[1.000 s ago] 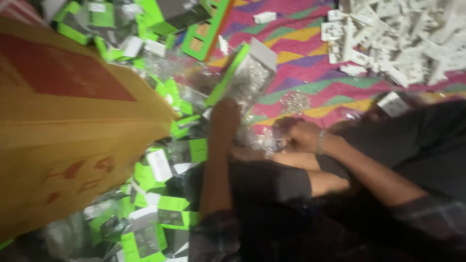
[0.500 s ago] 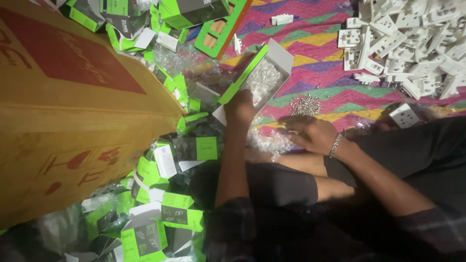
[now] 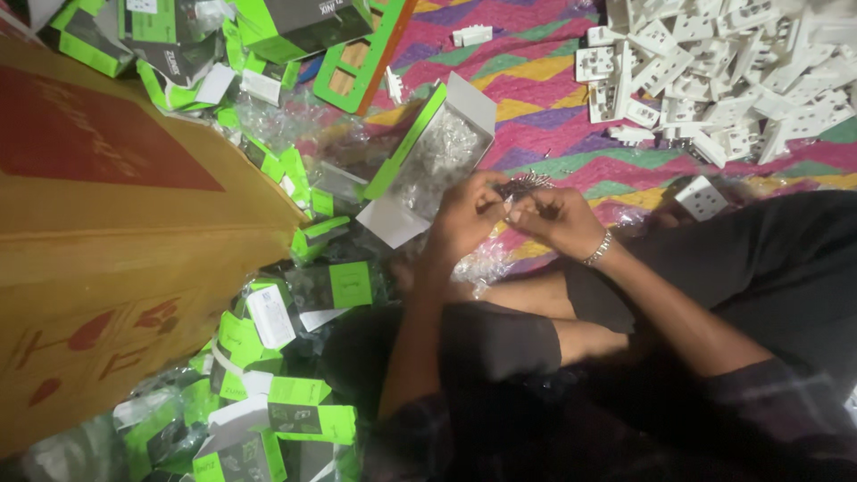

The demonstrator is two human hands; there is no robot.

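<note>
Hands meet over the striped mat: left hand and right hand pinch small screws between closed fingertips; open box lies at eleven o'clock, nearer the left.

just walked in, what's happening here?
A person sits on a striped mat, both hands together. The left hand and right hand pinch small dark metal bits, probably screws, beside an open green-and-white box with clear bags inside. White socket plates are piled at top right, a big cardboard carton at left.
</note>
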